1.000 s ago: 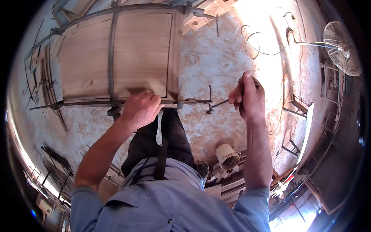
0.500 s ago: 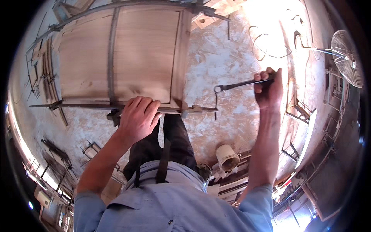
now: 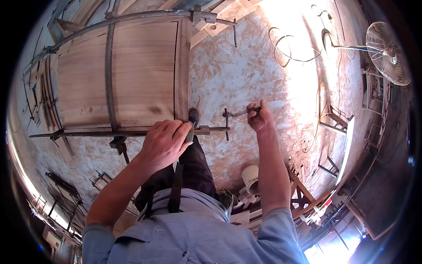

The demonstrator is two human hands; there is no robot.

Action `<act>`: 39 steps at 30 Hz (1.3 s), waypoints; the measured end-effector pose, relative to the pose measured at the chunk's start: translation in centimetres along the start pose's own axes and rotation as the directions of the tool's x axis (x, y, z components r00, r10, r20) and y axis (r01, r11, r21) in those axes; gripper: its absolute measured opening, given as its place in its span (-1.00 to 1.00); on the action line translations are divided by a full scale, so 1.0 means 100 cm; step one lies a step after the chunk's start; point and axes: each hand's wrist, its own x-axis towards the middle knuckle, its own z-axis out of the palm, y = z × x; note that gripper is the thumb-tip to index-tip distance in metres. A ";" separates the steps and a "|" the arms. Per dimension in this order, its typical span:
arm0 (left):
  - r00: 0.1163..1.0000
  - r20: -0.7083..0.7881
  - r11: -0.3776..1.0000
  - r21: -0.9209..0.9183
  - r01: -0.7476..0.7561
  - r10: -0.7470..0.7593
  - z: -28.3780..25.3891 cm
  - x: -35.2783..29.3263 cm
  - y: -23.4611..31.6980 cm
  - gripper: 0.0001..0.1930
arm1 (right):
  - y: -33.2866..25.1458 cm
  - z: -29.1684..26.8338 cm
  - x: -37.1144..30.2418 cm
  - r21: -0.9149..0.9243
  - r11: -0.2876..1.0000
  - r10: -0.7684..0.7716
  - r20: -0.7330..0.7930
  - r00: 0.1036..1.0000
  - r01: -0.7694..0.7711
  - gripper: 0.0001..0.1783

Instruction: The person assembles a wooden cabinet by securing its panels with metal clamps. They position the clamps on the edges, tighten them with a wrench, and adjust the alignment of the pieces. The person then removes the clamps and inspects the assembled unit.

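A framed wooden panel [image 3: 143, 75] lies before me with metal bar clamps across it. Along its near edge runs a bar clamp [image 3: 88, 133], whose threaded screw and T-handle [image 3: 227, 124] stick out past the right corner. My left hand [image 3: 166, 143] is closed over this clamp's jaw end at that corner, fingers curled and partly hiding the jaw. To the right, my right hand [image 3: 260, 118] is closed round a dark wrench [image 3: 239, 113], blurred by motion. The wrench's far end meets the upper part of the T-handle.
A second bar clamp [image 3: 132, 18] spans the far edge, and another crosses the panel's middle. Wood strips [image 3: 48, 94] lie at left. On the right are a loose cable [image 3: 290, 50], a wire-caged fan [image 3: 387, 53] and a low metal frame [image 3: 336, 125]. A pale bucket [image 3: 250, 178] stands near my legs.
My right hand has swung left and nearer with the wrench, and the T-handle has turned. My left hand has slid right along the clamp to the corner. The whole view has shifted.
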 end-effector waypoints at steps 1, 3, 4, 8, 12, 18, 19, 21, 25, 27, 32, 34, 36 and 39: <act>1.000 0.011 1.000 0.009 -0.006 0.006 0.001 0.003 0.002 -0.48 | 0.005 -0.014 0.010 -0.003 0.999 0.044 -0.052 0.998 -0.044 -0.53; 0.999 0.032 0.999 0.034 -0.008 0.007 0.006 0.008 0.003 -0.49 | 0.027 -0.040 0.022 0.000 0.997 0.075 -0.136 0.988 -0.076 -0.59; 1.000 0.025 1.000 0.021 -0.010 0.010 0.009 0.008 0.003 -0.49 | 0.044 -0.052 0.023 0.000 0.998 0.064 -0.164 0.984 -0.065 -0.63; 0.999 0.018 0.999 0.038 -0.032 0.031 0.019 0.006 -0.003 -0.54 | 0.100 -0.105 0.041 0.136 0.979 0.179 -0.249 0.952 -0.149 -0.70; 0.996 0.085 0.992 0.127 0.009 -0.020 0.022 0.005 -0.006 -0.60 | 0.167 -0.095 0.001 -0.071 0.983 0.158 -0.131 0.979 -0.169 -0.79; 0.996 0.088 0.990 0.142 0.002 -0.015 0.028 0.003 -0.008 -0.66 | 0.199 -0.079 -0.057 -0.319 0.941 -0.100 0.069 0.993 0.116 -0.64; 0.997 0.075 0.990 0.144 0.000 -0.011 0.028 0.003 -0.009 -0.67 | 0.199 -0.076 -0.064 -0.408 0.886 -0.181 0.136 0.974 0.221 -0.59; 0.998 0.058 0.989 0.145 -0.016 0.007 0.029 0.003 -0.007 -0.67 | 0.199 -0.090 -0.058 -0.564 0.723 -0.270 0.301 0.915 0.399 -0.56; 0.998 0.047 0.989 0.144 -0.037 0.031 0.028 0.005 -0.008 -0.67 | 0.203 -0.095 -0.072 -0.666 0.643 -0.284 0.253 0.925 0.379 -0.55; 0.999 0.025 0.989 0.141 -0.045 0.042 0.030 0.004 -0.010 -0.66 | 0.202 -0.082 -0.093 -0.673 0.657 -0.275 0.207 0.939 0.341 -0.54; 0.999 0.022 0.991 0.123 -0.043 0.041 0.031 0.004 -0.011 -0.72 | 0.182 -0.053 -0.154 -0.773 0.629 -0.142 -0.005 0.990 0.086 -0.52; 0.999 0.021 0.992 0.121 -0.040 0.038 0.032 0.002 -0.010 -0.75 | 0.171 -0.043 -0.177 -0.753 0.658 -0.063 -0.022 0.998 0.025 -0.53; 0.999 0.024 0.990 0.136 -0.043 0.040 0.032 0.003 -0.010 -0.78 | 0.164 -0.030 -0.193 -0.661 0.749 0.016 -0.042 0.999 -0.040 -0.59; 0.999 0.033 0.988 0.151 -0.025 0.020 0.032 0.002 -0.008 -0.81 | 0.153 -0.025 -0.209 -0.586 0.801 0.111 -0.059 0.992 -0.125 -0.62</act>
